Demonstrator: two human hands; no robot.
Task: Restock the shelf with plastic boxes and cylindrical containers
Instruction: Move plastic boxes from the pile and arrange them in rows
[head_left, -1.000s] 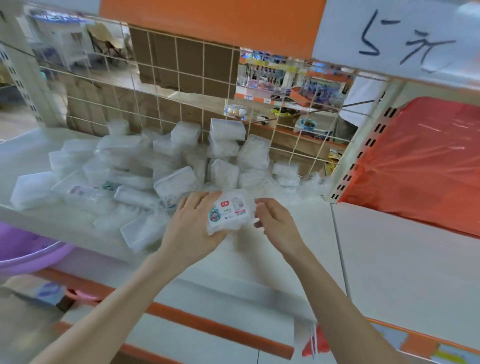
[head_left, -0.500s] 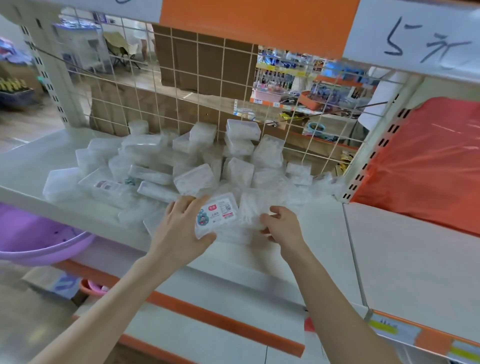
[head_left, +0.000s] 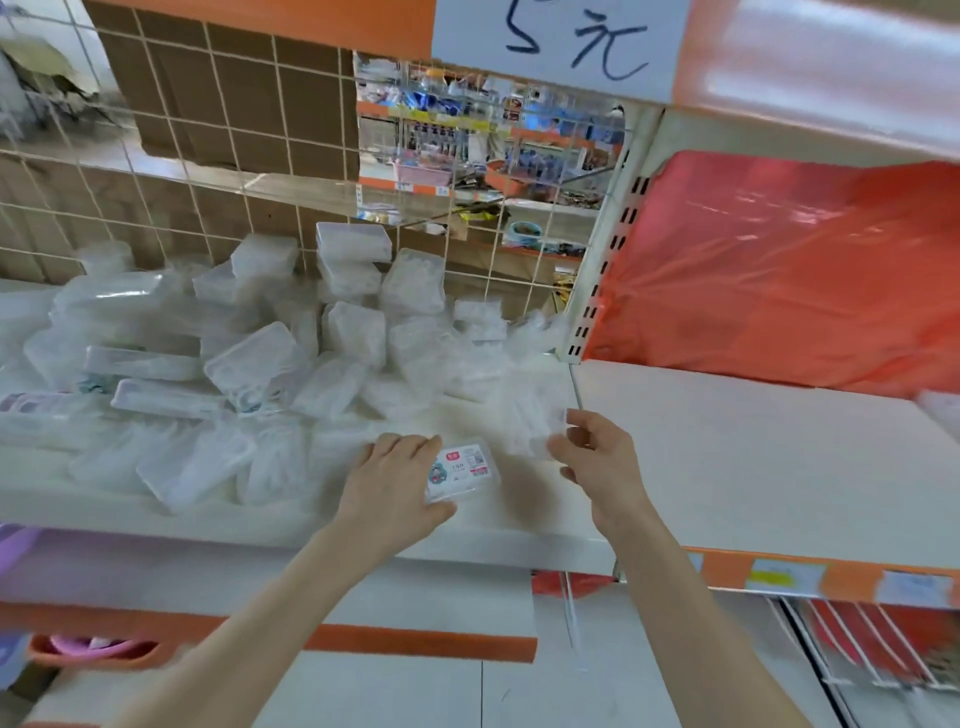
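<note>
Left hand (head_left: 395, 483): one, lower centre of the frame. Your fingers lie over the top and your thumb curls under the near edge of the labelled box.
Labelled box (head_left: 461, 470): one, a clear flat box with a printed sticker facing up. It is in your left hand at the front of the shelf. Whether it rests on the board cannot be told.
Right hand (head_left: 597, 462): one, just right of centre. Your thumb and fingers pinch the right end of a clear box.
Clear box (head_left: 527, 415): one, motion-blurred, held above the shelf just left of the board seam.
Shelf (head_left: 727, 467): two white boards side by side, meeting at a seam near your right hand.
Purple basin (head_left: 13, 540): one, only its rim showing at the left edge, under the shelf.
Heap of clear boxes (head_left: 249, 371): one loose pile filling the left board, some boxes flat, some tilted, some stacked. There are well over twenty, too blurred for an exact count.
Red plastic sheet (head_left: 779, 270): one, crumpled, at the back of the right board.
Wire grid (head_left: 218, 171): one panel behind the heap.
Cardboard carton (head_left: 234, 93): one, beyond the grid, upper left.
Price sign (head_left: 561, 47): one white sheet, handwritten, top centre.
</note>
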